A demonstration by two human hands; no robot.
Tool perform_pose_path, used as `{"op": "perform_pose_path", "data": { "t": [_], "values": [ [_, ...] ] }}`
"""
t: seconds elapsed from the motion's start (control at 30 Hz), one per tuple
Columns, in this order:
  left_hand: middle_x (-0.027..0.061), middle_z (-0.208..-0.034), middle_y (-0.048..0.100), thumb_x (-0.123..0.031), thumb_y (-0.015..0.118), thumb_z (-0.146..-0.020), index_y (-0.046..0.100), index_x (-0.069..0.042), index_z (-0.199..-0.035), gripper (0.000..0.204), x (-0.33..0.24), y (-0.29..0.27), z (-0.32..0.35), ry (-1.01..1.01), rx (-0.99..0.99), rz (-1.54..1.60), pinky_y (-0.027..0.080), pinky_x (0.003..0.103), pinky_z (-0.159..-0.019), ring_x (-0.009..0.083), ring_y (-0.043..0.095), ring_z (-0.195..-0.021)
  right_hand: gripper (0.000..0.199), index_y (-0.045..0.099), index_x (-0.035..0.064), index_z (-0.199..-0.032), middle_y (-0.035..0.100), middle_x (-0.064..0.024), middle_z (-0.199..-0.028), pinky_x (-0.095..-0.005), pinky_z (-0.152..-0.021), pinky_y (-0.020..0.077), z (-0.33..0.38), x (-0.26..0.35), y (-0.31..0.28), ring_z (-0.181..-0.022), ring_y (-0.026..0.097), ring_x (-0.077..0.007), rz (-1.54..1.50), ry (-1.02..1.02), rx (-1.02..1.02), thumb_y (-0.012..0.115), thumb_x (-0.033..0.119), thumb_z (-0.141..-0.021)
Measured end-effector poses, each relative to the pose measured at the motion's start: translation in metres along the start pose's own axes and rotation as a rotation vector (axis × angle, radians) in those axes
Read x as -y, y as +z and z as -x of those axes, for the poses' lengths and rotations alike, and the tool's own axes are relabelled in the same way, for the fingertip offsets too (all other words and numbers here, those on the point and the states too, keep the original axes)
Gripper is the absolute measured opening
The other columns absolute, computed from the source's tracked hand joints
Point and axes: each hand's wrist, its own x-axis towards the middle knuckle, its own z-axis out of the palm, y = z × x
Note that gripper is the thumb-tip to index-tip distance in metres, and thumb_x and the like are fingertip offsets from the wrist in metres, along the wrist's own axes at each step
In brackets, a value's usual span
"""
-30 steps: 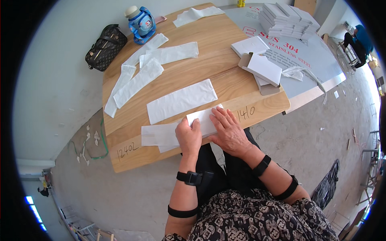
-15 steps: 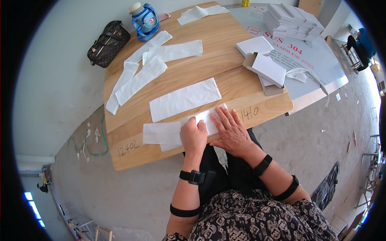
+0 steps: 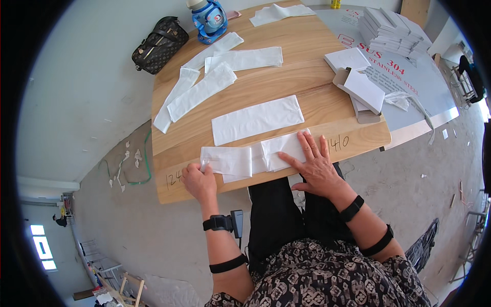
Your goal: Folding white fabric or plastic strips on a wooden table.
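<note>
My left hand [image 3: 198,182] sits at the near edge of the wooden table [image 3: 286,66], fingers curled down on the left end of a long white paper strip [image 3: 253,157], pinching or pressing it there; I cannot tell whether the fingers close right around the edge. My right hand [image 3: 315,165] lies flat with the fingers spread, palm down on the right part of the same strip, holding it against the wood. The two hands are well apart, one at each end of the strip, which lies along the table's near edge, partly folded over itself in the middle.

Just beyond it, toward 12 o'clock, a second flat white sheet [image 3: 257,119] lies on its own, clear of both hands. Farther off at about 11 o'clock several more long white strips [image 3: 204,87] lie loosely across one another. A blue bottle [image 3: 209,19] stands at the far edge of the table, and a dark handbag [image 3: 158,45] rests on the floor just beside the table's far left corner. At about 1 o'clock small white boxes [image 3: 360,82] lie near the table's right edge, where a grey metal sheet [image 3: 424,87] begins, and a pile of flat white boxes [image 3: 391,25] sits on that sheet. I wear a black watch [image 3: 221,223] on the left wrist.
</note>
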Motion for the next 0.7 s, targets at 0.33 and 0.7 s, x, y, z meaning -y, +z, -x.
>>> {"op": "perform_pose_path", "data": {
  "t": [0.33,0.7],
  "values": [
    [0.012,-0.072,0.054,-0.002,0.061,-0.082,0.054,-0.004,-0.081,0.007,-0.115,-0.048,0.042,0.417,0.087,0.775,0.043,0.041,-0.06,0.0307,0.054,-0.066,0.055,0.059,0.0028,-0.113,0.058,-0.0209,-0.11,-0.0417,-0.088,0.0449,-0.015,0.028,-0.008,-0.104,0.057,-0.0309,-0.784,0.203,-0.339,0.073,0.044,-0.078],
    [0.0155,-0.125,0.048,-0.007,0.07,-0.065,0.05,-0.004,-0.117,0.055,-0.084,-0.022,0.059,0.357,-0.062,0.416,0.031,0.05,-0.1,0.0348,0.039,-0.125,0.012,0.068,0.0056,-0.09,0.068,-0.001,-0.079,-0.0241,-0.056,0.0469,-0.027,0.011,-0.073,-0.067,0.062,-0.0087,-1.956,0.478,-0.344,0.064,0.016,-0.085]
  ]
}}
